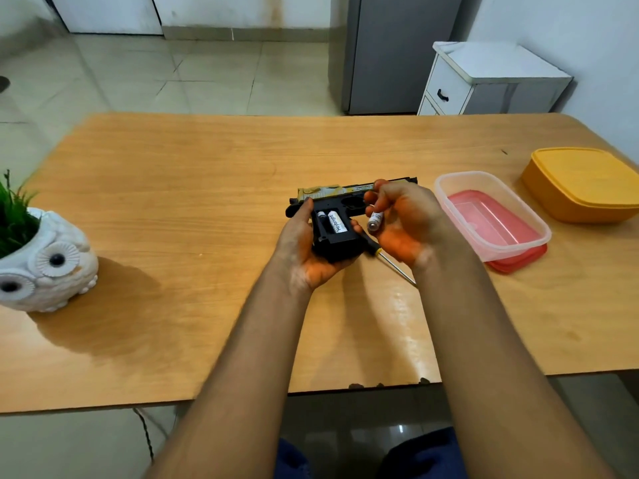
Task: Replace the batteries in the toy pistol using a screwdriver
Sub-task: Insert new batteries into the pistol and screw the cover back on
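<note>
- Wooden table (173, 202) carries everything here; the person sits at its near edge with both forearms reaching over it.
- Orange lidded box (584, 184) sits at the far right, with a clear plastic container (491, 216) resting on a red lid just beside it, nearer the hands.
- White owl planter (48, 264) with green grass stands at the left edge, well apart from the work.
- Toy pistol (345, 202) is held above the table's middle, lying on its side with the grip's battery compartment open and facing up.
- Left hand (304, 250) cups the grip from below, fingers curled round it.
- Right hand (401, 223) pinches a loose battery (376, 221) between thumb and fingertips, just beside the open compartment.
- Screwdriver (387, 259) lies on the table under the right hand, untouched.
- Two batteries (333, 221) sit in the compartment.
- Judging by this, the cover is already unscrewed and off; I cannot tell whether the held cell is going in or coming out. Finishing the swap, refitting the cover and screwing it down appear to remain.
</note>
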